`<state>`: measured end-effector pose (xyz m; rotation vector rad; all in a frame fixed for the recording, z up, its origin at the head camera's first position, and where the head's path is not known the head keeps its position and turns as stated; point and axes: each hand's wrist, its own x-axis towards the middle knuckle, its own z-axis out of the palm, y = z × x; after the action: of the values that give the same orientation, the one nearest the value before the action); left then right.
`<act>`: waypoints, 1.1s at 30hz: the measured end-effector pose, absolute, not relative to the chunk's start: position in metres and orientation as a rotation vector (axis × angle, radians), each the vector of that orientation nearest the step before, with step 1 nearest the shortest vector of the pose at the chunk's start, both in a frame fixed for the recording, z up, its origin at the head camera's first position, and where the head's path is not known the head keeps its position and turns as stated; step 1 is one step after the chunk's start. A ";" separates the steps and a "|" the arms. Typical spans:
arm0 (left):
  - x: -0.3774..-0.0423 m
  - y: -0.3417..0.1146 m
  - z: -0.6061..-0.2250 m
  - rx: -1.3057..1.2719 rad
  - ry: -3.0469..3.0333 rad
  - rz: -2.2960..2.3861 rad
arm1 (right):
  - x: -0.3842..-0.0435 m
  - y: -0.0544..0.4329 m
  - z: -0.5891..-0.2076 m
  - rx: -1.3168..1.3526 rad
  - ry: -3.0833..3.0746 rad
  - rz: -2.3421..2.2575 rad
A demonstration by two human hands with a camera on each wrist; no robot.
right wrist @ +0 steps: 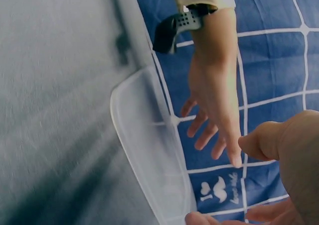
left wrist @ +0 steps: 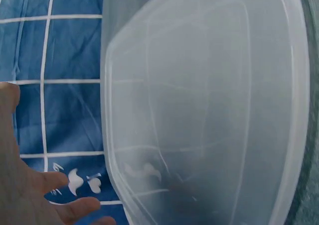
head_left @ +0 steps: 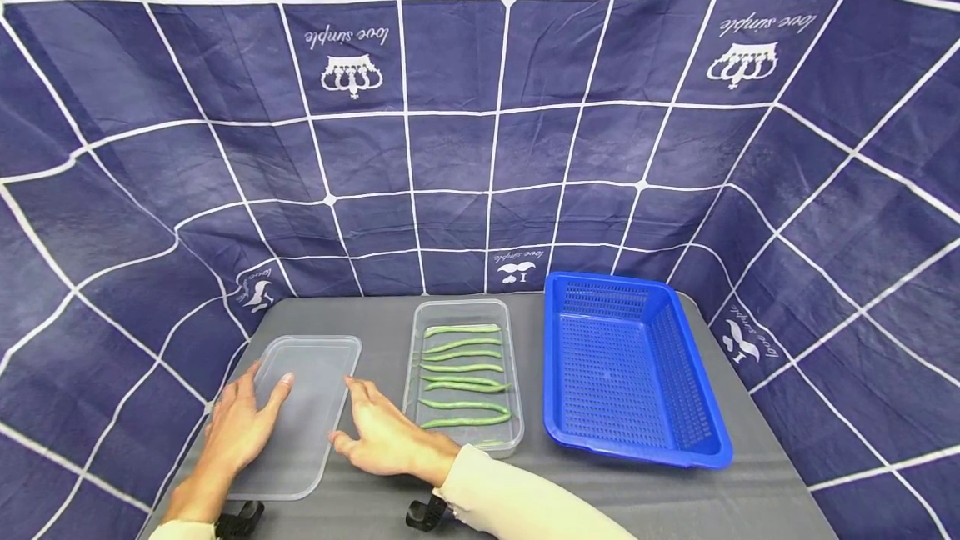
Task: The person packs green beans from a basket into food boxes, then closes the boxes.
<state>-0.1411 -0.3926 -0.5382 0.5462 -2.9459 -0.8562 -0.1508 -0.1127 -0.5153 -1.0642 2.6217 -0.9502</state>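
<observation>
A translucent plastic lid (head_left: 300, 432) lies flat on the left part of the grey table; its raised border shows up close in the left wrist view. Over its left edge hovers my left hand (head_left: 242, 423), fingers extended and thumb apart. My right hand (head_left: 384, 433) is at the lid's right edge, fingers pointing toward it, with nothing in its grasp. The right wrist view shows the left hand (right wrist: 214, 90) beyond the right hand (right wrist: 299, 160). Right of the hands sits a clear plastic container (head_left: 514, 373) with several green beans (head_left: 461, 367) laid in rows.
A blue perforated basket (head_left: 600, 373) stands on the table at the right. Dark blue cloth (head_left: 450, 148) with white grid lines hangs behind and on both sides. The right forearm crosses the table in front of the clear container.
</observation>
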 end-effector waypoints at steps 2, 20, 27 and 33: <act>-0.139 -0.398 -0.540 0.587 -2.963 -0.861 | -0.148 -0.119 -0.518 -1.047 2.618 -0.949; -0.133 -0.408 -0.550 0.646 -3.062 -0.895 | -0.135 -0.150 -0.548 -0.790 2.515 -0.996; -0.132 -0.413 -0.552 0.653 -3.044 -0.881 | -0.140 -0.153 -0.550 -0.670 2.408 -1.222; -0.129 -0.418 -0.552 0.676 -3.040 -0.871 | -0.140 -0.155 -0.548 -0.565 2.266 -1.387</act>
<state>-0.1290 -0.4182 -0.5524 0.6758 -3.0398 -0.8712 -0.1395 -0.1552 -0.5477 -0.5651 2.2658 -1.3867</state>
